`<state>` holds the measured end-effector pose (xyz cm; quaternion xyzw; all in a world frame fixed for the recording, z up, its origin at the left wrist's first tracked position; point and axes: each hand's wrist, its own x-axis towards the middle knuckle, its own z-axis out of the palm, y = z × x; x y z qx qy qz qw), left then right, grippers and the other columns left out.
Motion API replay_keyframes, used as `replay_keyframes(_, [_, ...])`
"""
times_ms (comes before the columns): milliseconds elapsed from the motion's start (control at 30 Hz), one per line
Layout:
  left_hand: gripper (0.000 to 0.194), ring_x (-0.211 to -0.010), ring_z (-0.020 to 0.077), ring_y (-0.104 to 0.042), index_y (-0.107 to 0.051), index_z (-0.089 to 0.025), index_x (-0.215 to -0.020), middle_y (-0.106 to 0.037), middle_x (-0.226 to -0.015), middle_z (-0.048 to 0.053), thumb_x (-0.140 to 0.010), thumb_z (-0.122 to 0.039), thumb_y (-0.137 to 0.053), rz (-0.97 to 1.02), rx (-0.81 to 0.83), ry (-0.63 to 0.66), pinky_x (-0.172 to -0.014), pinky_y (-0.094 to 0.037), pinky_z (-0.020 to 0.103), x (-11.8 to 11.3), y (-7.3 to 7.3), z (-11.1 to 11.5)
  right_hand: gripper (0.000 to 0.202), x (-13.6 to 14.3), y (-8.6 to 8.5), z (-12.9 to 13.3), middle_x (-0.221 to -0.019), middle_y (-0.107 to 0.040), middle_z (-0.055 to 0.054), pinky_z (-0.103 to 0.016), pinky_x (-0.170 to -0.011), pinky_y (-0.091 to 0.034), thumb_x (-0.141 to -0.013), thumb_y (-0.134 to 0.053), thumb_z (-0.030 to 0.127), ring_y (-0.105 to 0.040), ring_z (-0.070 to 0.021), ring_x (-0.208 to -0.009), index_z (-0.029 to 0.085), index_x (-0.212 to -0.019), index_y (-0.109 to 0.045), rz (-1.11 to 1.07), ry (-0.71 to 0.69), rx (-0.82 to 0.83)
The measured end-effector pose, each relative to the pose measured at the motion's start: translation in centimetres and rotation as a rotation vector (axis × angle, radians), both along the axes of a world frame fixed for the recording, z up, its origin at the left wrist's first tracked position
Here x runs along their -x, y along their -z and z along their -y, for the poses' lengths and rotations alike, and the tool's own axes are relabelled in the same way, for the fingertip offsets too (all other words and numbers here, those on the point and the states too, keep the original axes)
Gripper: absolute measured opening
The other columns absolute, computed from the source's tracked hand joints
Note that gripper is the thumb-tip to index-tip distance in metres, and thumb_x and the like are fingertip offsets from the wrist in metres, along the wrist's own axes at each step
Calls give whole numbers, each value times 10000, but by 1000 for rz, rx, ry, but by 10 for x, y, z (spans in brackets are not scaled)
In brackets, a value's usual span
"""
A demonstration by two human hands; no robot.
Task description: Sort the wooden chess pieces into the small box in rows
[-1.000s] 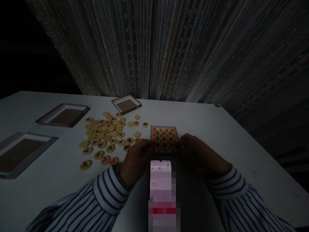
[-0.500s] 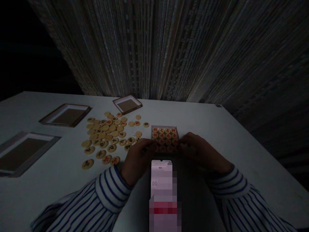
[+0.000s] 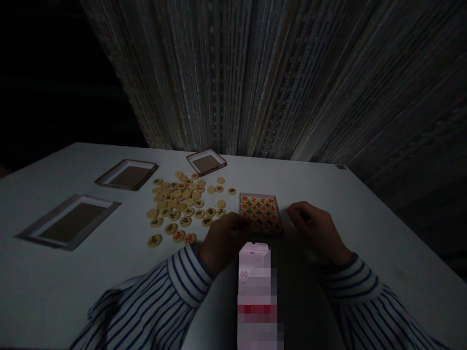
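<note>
A small square box (image 3: pixel 280 218) holds rows of round wooden pieces with red characters. My left hand (image 3: pixel 224 239) reaches over its lower left corner, fingers bent together; whether they grip anything is hidden in shadow. Just right of the box, apart from it, my right hand (image 3: pixel 316 228) rests with its fingers curled and nothing visible in them. A loose heap of round wooden pieces (image 3: pixel 177 193), some face up with black or red characters, lies left of the box.
Shallow trays stand at the far left (image 3: pixel 27 234), left back (image 3: pixel 127 161) and back middle (image 3: pixel 215 170). A lit phone (image 3: pixel 254 287) lies below the box on the white table (image 3: pixel 138 272). A string curtain (image 3: pixel 233 73) hangs behind.
My right hand has come away from the box to the right. My left hand stays at the box's lower left. The view has shifted, so the tabletop items appear further right.
</note>
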<state>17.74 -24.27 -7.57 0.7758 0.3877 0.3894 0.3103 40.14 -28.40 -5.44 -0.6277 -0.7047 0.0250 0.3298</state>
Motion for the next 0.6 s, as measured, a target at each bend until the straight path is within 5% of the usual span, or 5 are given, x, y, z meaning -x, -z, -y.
replay_keyframes(300, [101,-656,132,-603,-644,-159,-828,-671,-744,43,-771,-180,-563,-36,-137,97,-609,-474,246,7,1,4,205,1,0,-2,-721,-651,-42,-254,-524,-438,-828,-455,322,-576,-148,-602,182,-782,-597,-29,3,-17])
replay_keyframes(600, [98,-646,121,-581,-642,-168,-813,-650,-721,31,-763,-152,-559,-159,-124,173,-612,-461,242,36,-20,12,240,0,2,-6,-746,-677,-46,-299,-592,-491,-790,-476,387,-618,-181,-658,196,-779,-620,-140,51,3])
